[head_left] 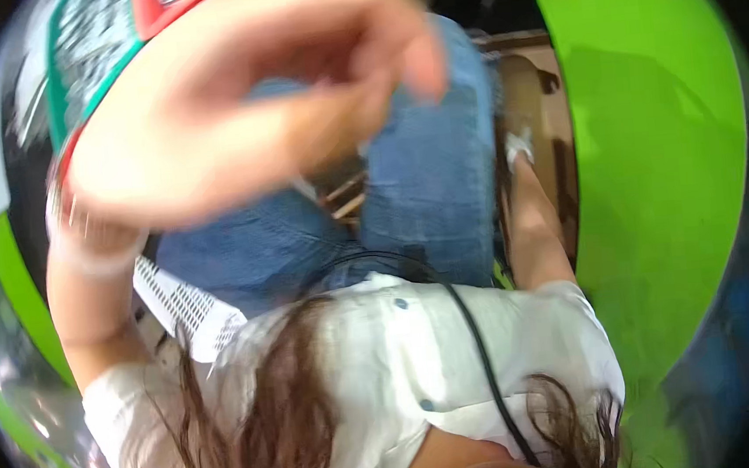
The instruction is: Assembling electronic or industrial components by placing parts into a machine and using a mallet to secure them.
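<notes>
L hand (244, 147) is up close to the cam, big & badly blurred. Fingers part-curled, thumb side bent round toward them, small gap btwn showing jeans behind; can't tell if it grips anything. Pale band (99, 256) round that wrist.

Nearest thing to it in view: teal-rimmed container (55, 92), upper L, w/ grey, lumpy-looking contents, too blurred to name. L hand & wrist overlap its near R edge in view; touching or not, can't tell. A red piece (146, 14) sits just beside the container's R edge.

R forearm (541, 243) reaches down past the R thigh, alongside the L edge of the bright green counter (652, 186). White patch (519, 146) at the far end of the arm, unclear if band or item. R hand itself can't be made out, so can't tell how far open or what it has. Tan box-like thing (564, 166) btwn that arm & counter's L edge. Dark shadow falls on counter's upper part, near its L edge.

Person's seated-looking: blue jeans (431, 168), knees toward top of view, wood slats (350, 206) visible btwn the legs. White shirt (375, 348), long brown hair (286, 390) hanging over it, black cable (482, 349) running down the front. White slotted panel (182, 306) by L hip.
</notes>
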The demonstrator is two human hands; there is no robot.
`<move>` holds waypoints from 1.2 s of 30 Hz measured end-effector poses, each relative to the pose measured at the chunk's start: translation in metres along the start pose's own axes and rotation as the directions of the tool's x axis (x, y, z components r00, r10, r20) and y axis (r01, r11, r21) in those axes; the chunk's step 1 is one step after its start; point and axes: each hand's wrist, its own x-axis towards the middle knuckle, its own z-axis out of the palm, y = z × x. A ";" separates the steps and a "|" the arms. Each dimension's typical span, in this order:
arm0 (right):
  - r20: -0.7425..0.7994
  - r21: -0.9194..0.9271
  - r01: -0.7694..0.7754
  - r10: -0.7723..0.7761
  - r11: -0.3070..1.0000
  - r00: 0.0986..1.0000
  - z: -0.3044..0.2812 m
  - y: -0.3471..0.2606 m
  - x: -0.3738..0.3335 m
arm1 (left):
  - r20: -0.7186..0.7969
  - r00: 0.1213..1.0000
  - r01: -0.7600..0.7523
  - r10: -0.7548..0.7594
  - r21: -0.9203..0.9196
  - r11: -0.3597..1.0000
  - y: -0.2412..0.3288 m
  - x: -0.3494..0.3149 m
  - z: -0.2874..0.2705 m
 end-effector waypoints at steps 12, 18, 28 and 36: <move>0.116 0.575 0.079 -0.176 0.815 0.977 -0.040 -0.014 -0.009 | -0.051 0.971 0.203 -0.233 -0.335 0.920 -0.034 0.037 -0.051; -0.254 0.534 0.037 0.119 0.845 0.960 -0.063 0.048 -0.035 | 0.075 0.987 0.157 -0.142 -0.268 0.950 -0.049 0.052 -0.046; -0.418 0.335 0.192 -0.037 0.923 0.908 -0.156 0.023 -0.340 | -0.095 0.955 0.280 -0.283 -0.039 0.959 -0.068 0.030 -0.047; -0.073 0.453 -0.316 0.388 0.833 0.919 -0.055 0.156 -0.619 | -0.060 0.962 0.271 -0.267 0.064 0.960 -0.081 0.030 -0.066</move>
